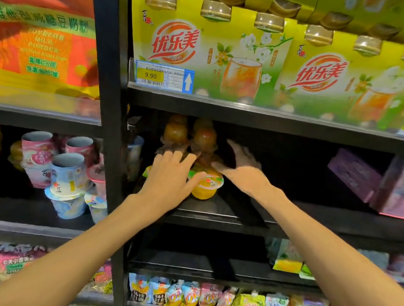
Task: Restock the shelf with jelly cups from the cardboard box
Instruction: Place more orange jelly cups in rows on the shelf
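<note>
Jelly cups (198,142) stand stacked at the back left of the dark middle shelf (212,213), brownish ones piled two or three high, with a yellow cup (206,186) in front of them near the shelf's edge. We have both arms reaching in. Our left hand (169,178) lies over the left side of the yellow cup, fingers spread and fairly straight, thumb along its lid; it looks more like a steadying press than a closed hold, and nothing is pinched that we can see. Our right hand (240,163) is spread wide too, palm toward the stack, fingertips near the brown cups and touching or just short of them, we cannot tell which. The box is out of view. We judge the step to be seating the yellow cup and squaring it against the pile. To do that well, we should slide the cup back flat on its base, not tip it, and keep the right hand as a fence beside the stack, since tall piles of round lids will topple at a nudge. We should push low on the cup wall, not on the foil lid. The shelf is bare to the right of the stack, so later cups can start a fresh row there instead of going higher.
</note>
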A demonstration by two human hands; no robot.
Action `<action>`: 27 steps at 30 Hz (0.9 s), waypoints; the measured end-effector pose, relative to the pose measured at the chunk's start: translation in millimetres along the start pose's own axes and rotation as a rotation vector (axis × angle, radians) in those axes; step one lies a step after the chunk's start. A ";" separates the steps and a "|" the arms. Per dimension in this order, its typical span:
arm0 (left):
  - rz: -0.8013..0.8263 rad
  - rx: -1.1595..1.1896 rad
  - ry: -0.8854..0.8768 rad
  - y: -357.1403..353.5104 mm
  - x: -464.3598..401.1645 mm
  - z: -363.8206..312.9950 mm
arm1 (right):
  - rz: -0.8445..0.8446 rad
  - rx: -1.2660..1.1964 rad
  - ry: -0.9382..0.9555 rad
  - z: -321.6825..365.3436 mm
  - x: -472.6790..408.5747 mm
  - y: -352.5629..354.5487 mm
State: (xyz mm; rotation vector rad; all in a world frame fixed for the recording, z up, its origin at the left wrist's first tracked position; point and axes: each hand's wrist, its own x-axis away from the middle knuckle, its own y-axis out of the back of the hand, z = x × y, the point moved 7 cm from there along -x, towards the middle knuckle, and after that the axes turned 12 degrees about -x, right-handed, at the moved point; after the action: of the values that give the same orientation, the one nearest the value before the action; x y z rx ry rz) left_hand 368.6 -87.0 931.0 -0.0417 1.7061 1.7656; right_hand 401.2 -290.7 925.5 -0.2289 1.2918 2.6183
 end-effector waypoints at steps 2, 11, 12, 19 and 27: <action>-0.040 0.057 -0.057 1.3 1.2 -13.5 | -0.033 -0.002 -0.010 -6.4 23.6 7.3; -0.100 0.093 -0.192 -2.2 43.4 -86.4 | -0.172 0.161 0.010 -46.7 127.5 28.8; -0.099 0.086 -0.197 -5.8 51.7 -93.6 | -0.175 0.175 0.012 -53.1 139.9 28.3; -0.035 0.020 -0.170 -36.7 122.8 -147.6 | -0.118 0.317 0.118 -91.8 223.0 13.2; 0.118 0.078 -0.164 -110.6 219.5 -184.6 | 0.015 0.367 0.147 -165.8 306.6 -54.1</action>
State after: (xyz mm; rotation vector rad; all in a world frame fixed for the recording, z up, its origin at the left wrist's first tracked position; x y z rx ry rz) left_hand 174.3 -166.4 706.3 0.2363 1.6855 1.7334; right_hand 126.6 -353.6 713.3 -0.3542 1.7961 2.3532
